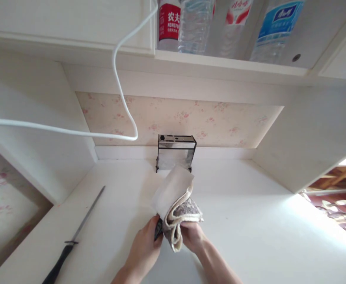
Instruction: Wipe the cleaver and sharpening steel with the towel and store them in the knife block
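Note:
My left hand [145, 248] is closed round the black handle [158, 229] of a broad knife whose pale blade [173, 185] points away from me, over the white counter [250, 221]. My right hand [192, 235] pinches a folded grey and cream cloth [181, 215] against the lower part of the blade. The cloth wraps the blade's right side and hides its edge there. Both hands are close together near the counter's front middle.
A clear knife rack [176, 152] stands at the back against the flowered wall. A sharpening steel [75, 236] with a black handle lies at the front left. A white cable [122, 90] hangs across the left. Several water bottles [195, 23] stand on the shelf above.

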The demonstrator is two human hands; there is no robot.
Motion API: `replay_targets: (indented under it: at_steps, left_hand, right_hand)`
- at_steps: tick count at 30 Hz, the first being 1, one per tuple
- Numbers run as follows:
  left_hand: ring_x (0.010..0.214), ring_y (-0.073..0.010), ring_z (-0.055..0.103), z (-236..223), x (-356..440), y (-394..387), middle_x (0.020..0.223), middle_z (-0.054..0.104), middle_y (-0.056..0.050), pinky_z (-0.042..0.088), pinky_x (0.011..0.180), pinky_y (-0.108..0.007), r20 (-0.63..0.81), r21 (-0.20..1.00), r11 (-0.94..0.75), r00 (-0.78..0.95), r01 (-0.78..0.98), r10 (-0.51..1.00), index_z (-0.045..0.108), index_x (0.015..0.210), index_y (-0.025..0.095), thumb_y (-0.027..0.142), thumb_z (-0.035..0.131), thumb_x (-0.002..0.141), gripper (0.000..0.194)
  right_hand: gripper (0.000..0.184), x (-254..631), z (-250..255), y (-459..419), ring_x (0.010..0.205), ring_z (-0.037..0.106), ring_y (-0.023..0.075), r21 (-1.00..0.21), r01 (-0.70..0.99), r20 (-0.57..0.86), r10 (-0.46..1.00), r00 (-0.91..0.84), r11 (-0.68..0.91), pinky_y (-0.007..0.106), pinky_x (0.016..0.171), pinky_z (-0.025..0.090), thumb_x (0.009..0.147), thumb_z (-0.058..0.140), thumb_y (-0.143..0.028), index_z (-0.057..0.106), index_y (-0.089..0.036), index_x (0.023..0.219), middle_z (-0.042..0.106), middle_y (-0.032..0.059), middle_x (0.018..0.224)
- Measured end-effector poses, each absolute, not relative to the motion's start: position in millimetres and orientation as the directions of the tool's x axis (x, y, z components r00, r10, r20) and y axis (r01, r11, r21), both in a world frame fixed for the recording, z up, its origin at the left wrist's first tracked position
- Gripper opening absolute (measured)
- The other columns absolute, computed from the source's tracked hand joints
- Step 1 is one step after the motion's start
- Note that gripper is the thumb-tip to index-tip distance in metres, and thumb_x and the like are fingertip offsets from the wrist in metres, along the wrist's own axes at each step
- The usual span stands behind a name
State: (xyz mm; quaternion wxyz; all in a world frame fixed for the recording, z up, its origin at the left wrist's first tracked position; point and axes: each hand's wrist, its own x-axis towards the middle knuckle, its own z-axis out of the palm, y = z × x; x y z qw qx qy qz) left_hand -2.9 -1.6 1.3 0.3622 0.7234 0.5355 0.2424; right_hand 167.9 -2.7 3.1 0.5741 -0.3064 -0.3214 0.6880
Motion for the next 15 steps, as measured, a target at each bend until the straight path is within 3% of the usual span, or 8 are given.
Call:
replay_targets:
  at_steps: [6, 10, 15]
  left_hand:
    - [0.091, -0.0241, 0.067, -2.7, -9.5, -4.9, 0.114, 0.064, -0.010, 0.046, 0.073, -0.030, 0.026, 0.522, -0.285, 0.319, 0.804, 0.947, 0.055, 0.114, 0.024, 0.018, 0.041, 0.084, 0.034]
    - [0.090, -0.0263, 0.068, -7.1, -6.4, -8.9, 0.120, 0.064, -0.010, 0.049, 0.073, -0.033, 0.017, 0.470, -0.303, 0.334, 0.829, 0.942, 0.056, 0.119, 0.027, 0.012, 0.041, 0.080, 0.045]
    - [0.090, -0.0277, 0.068, -12.7, -0.4, -7.2, 0.119, 0.065, -0.010, 0.052, 0.073, -0.034, 0.014, 0.405, -0.338, 0.364, 0.849, 0.931, 0.057, 0.123, 0.027, 0.008, 0.040, 0.077, 0.053]
  right_hand:
    - [0.031, 139.7, -5.4, 4.0, 0.088, 0.066, 0.0243, -0.631, -0.752, -0.179, 0.979, -0.094, -0.188, 0.041, 0.090, 0.048, 0.056, 0.081, -0.021, 0.070, -0.018, 0.085, 0.072, 0.0044, 0.086]
    - [0.033, 123.7, -12.5, -0.3, 0.076, 0.067, 0.0207, -0.594, -0.781, -0.357, 0.933, 0.041, -0.192, 0.037, 0.081, 0.053, 0.051, 0.085, -0.018, 0.069, -0.022, 0.079, 0.073, 0.0003, 0.081]
    - [0.031, 124.7, -14.3, 6.9, 0.076, 0.068, 0.0205, -0.559, -0.810, -0.420, 0.902, 0.095, -0.175, 0.036, 0.075, 0.055, 0.054, 0.084, -0.021, 0.068, -0.023, 0.081, 0.073, 0.0000, 0.084]
